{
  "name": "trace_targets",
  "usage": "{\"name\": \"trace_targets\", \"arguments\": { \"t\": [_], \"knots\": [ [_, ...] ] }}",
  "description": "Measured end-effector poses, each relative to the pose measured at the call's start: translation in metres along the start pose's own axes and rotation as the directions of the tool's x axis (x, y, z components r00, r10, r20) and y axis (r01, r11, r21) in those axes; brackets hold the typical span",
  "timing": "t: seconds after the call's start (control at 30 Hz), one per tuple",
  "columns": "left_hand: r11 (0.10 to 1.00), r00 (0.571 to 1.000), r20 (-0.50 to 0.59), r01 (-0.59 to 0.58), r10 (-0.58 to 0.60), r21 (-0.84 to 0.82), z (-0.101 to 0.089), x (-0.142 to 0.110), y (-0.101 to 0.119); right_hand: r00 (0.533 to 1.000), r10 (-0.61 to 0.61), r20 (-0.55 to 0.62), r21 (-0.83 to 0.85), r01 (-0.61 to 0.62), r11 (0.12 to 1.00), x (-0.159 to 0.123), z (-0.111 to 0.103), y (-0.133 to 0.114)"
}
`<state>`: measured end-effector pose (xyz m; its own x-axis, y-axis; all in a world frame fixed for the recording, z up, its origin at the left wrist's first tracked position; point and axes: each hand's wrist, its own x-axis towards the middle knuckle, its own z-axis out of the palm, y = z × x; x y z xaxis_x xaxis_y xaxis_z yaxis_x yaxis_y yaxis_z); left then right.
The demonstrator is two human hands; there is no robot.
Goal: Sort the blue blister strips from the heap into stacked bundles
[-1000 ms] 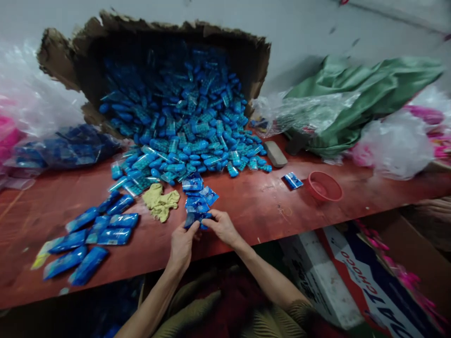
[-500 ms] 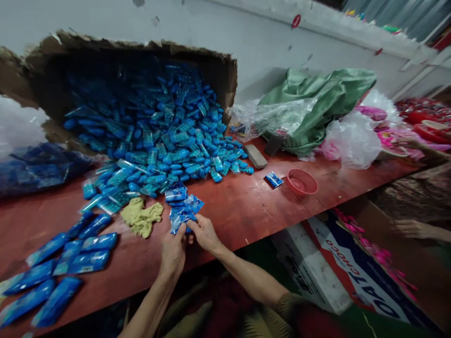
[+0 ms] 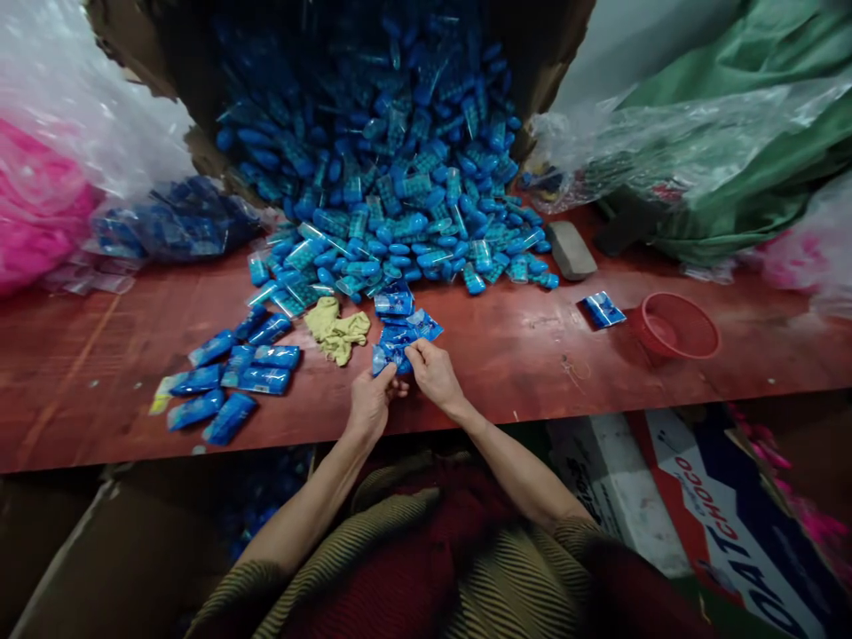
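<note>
Whole view has swung back left and tipped down since half a second ago, so the pink bag shows again at upper left and the other person's arm over on the right is out of frame. Both hands sit near the middle of the frame, at the front of the table. Left hand pinches the near edge of a flat blue wrapper, thumb on top. Right hand has thumb and fingertips closed on its right side. Can't make out the hidden fingers, tbh.

That wrapper is at the near end of a little overlapping stack. Hands haven't left that spot, so I'd say the head moved more than the work did, and the handling of this one isn't finished.

Plumper blue packs lie left of center, a yellow cloth sits between them and the stack, and the big blue heap fills upper center.
</note>
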<state>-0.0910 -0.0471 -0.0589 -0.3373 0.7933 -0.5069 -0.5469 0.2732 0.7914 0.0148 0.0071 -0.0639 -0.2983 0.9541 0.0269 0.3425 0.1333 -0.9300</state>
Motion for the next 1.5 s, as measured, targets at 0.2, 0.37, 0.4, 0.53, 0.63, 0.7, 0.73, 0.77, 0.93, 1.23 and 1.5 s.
{"name": "trace_targets", "arguments": {
  "t": [0.2,0.37,0.4,0.53,0.63,0.7,0.73,0.77,0.93,1.23,1.5],
  "knots": [
    [0.997,0.999,0.029,-0.020,0.023,-0.079,0.008,0.001,0.003,0.995,0.083,0.061,0.224,-0.095,0.970,0.005,0.002,0.007],
    [0.993,0.997,0.056,0.050,-0.044,-0.106,0.007,0.001,0.004,0.993,0.075,0.093,0.283,-0.099,0.954,0.001,0.004,0.010],
    [0.994,0.998,0.056,0.048,-0.043,-0.097,0.007,0.001,0.004,0.993,0.056,0.100,0.276,-0.081,0.958,0.001,0.002,0.009],
    [0.998,0.998,0.045,0.054,-0.053,-0.024,0.007,0.003,0.007,0.998,-0.065,0.007,0.037,0.064,0.997,0.024,-0.035,0.007],
    [0.992,0.991,0.045,0.124,-0.126,0.029,0.007,0.002,0.009,0.953,-0.147,-0.266,-0.426,0.021,0.904,0.065,-0.094,0.013],
    [0.985,0.984,0.054,0.166,-0.169,0.053,0.006,0.002,0.008,0.899,-0.141,-0.415,-0.621,-0.167,0.766,0.097,-0.136,0.022],
    [0.981,0.981,0.057,0.182,-0.185,0.062,0.005,0.002,0.008,0.866,-0.116,-0.486,-0.654,-0.272,0.706,0.111,-0.154,0.028],
    [0.978,0.978,0.058,0.197,-0.202,0.072,0.005,0.003,0.007,0.858,-0.070,-0.509,-0.670,-0.344,0.658,0.123,-0.169,0.035],
    [0.971,0.972,0.049,0.227,-0.231,0.076,0.001,0.003,0.006,0.929,0.033,-0.369,-0.711,-0.305,0.634,0.130,-0.191,0.069],
    [0.956,0.956,0.086,0.287,-0.281,-0.057,0.005,-0.011,0.001,0.948,-0.201,-0.247,-0.728,-0.045,0.684,0.057,-0.142,0.092],
    [0.942,0.948,0.066,0.318,-0.312,-0.107,-0.004,-0.018,0.004,0.871,-0.273,-0.409,-0.469,0.056,0.881,0.032,-0.132,0.069]
  ]
}}
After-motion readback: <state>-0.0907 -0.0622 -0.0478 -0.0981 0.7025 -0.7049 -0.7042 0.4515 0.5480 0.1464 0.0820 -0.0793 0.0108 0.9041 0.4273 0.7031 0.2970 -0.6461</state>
